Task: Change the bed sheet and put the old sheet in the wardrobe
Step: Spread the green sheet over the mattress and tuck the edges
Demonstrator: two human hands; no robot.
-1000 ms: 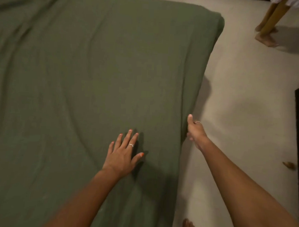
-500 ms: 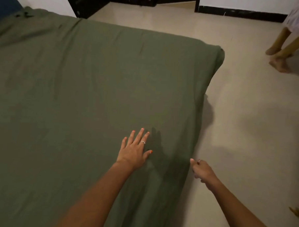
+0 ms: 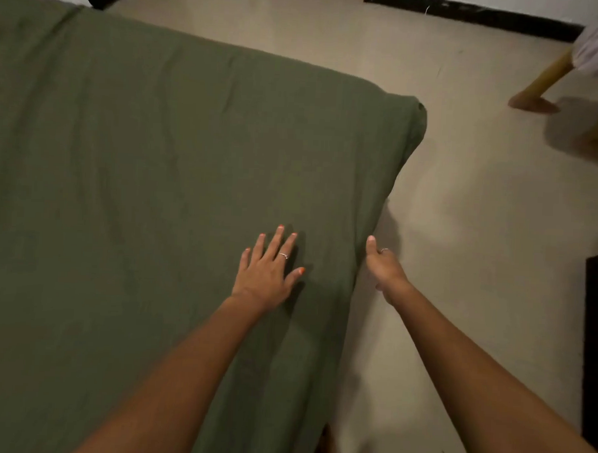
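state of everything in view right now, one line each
green sheet: spread over the bed, lightly wrinkled, draped down the right side
left hand: flat on the sheet, fingers straight and spread
right hand: at the bed's right edge, thumb up, fingers curled at the hanging sheet; its grip is hidden
other person's foot: on the floor, top right, blurred

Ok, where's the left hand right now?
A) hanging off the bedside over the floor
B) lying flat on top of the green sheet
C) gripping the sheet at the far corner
B: the left hand lies with fingers spread flat on the green sheet, near the bed's right edge.
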